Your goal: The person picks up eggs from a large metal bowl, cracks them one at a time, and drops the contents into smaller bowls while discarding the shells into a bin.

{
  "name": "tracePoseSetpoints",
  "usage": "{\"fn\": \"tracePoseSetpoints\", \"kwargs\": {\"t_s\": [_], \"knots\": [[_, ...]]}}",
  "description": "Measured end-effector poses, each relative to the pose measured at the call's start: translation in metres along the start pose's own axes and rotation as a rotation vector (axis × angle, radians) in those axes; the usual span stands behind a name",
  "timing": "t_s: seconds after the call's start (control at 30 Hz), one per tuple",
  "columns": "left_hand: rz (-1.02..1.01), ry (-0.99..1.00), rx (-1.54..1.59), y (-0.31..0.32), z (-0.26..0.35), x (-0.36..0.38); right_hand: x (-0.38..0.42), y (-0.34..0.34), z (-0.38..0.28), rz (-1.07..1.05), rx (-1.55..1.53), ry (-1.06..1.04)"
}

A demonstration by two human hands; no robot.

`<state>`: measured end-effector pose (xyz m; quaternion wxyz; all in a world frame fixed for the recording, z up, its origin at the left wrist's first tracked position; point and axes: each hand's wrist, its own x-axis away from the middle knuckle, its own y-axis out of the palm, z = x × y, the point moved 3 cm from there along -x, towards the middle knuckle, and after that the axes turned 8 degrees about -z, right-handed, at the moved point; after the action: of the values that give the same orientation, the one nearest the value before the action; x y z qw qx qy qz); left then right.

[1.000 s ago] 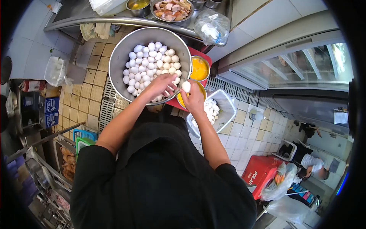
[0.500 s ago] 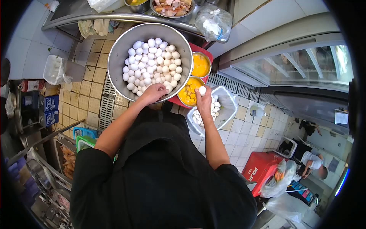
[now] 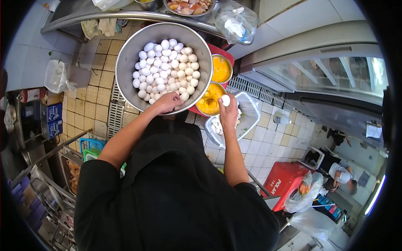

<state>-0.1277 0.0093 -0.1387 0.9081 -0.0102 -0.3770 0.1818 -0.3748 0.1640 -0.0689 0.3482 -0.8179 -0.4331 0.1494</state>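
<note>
A deep steel pot (image 3: 125, 83) holds a large heap of white and pale brown eggs (image 3: 161, 69). My left hand (image 3: 168, 103) reaches over its near rim, fingers closed around an egg (image 3: 184, 96). Just right of the pot, my right hand (image 3: 228, 113) grips a white egg (image 3: 226, 100) between thumb and fingers; I cannot tell if it is whole or a shell. It is at the right edge of a steel bowl of yolks (image 3: 205, 104). Behind that bowl stands another bowl of yellow egg (image 3: 220, 69). Below my right hand, a lined bin (image 3: 250, 119) contains white eggshells (image 3: 217, 125).
Both bowls rest on a red surface (image 3: 228, 56). A metal counter (image 3: 125, 15) with a bowl of meat pieces (image 3: 190, 6) runs across the back. A glass-door fridge (image 3: 318, 75) is at right. Further off are a red box (image 3: 284, 180) and a person (image 3: 341, 173).
My right hand has shifted slightly right with the white egg, away from the yolk bowl. The yolk surface there has changed, with a dark dip in it. My left hand stays at the pot's near rim.
</note>
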Motion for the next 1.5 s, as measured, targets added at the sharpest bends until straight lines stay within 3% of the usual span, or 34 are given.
{"fn": "tracePoseSetpoints", "kwargs": {"t_s": [0.1,0.2,0.27,0.4,0.47,0.63,0.73,0.8,1.03,1.13,1.17,1.27,1.4,1.43,1.5], "knots": [[-0.107,-0.040,-0.087,-0.024,-0.013,-0.009,0.011,-0.017,0.003,0.049,-0.131,0.125],[-0.057,-0.067,-0.187,-0.068,-0.013,-0.016,0.029,-0.022,0.059,0.022,0.169,0.213],[0.034,-0.083,-0.246,-0.104,-0.007,-0.021,0.041,-0.021,0.094,-0.041,0.569,0.105],[0.498,0.039,-0.546,-0.173,0.004,-0.046,-0.007,-0.026,0.013,-0.003,0.062,0.200],[0.606,0.117,-0.695,-0.197,0.027,-0.052,-0.043,-0.009,-0.050,-0.022,-0.196,0.185],[0.508,0.291,-1.095,-0.197,0.016,-0.106,-0.132,0.109,-0.111,-0.262,-0.404,-0.020],[0.459,0.321,-1.249,-0.192,0.007,-0.118,-0.183,0.166,-0.122,-0.323,-0.006,-0.200],[0.425,0.351,-1.176,-0.202,0.003,-0.126,-0.203,0.195,-0.124,-0.311,0.228,-0.364],[0.312,0.342,-1.114,-0.215,-0.005,-0.134,-0.224,0.258,-0.120,-0.445,0.423,-0.522],[0.453,0.331,-1.084,-0.203,-0.009,-0.128,-0.230,0.270,-0.124,-0.458,0.406,-0.428],[0.498,0.341,-1.066,-0.200,-0.010,-0.128,-0.230,0.271,-0.126,-0.405,0.435,-0.481],[0.468,0.273,-0.950,-0.197,-0.009,-0.127,-0.231,0.269,-0.128,-0.406,0.369,-0.380],[0.493,0.239,-0.872,-0.191,-0.016,-0.115,-0.220,0.254,-0.123,-0.229,-0.102,-0.098],[0.521,0.236,-0.835,-0.189,-0.017,-0.111,-0.216,0.247,-0.124,-0.306,-0.263,-0.015],[0.543,0.232,-0.781,-0.187,-0.017,-0.108,-0.186,0.211,-0.138,-0.541,-0.698,0.346]]}}
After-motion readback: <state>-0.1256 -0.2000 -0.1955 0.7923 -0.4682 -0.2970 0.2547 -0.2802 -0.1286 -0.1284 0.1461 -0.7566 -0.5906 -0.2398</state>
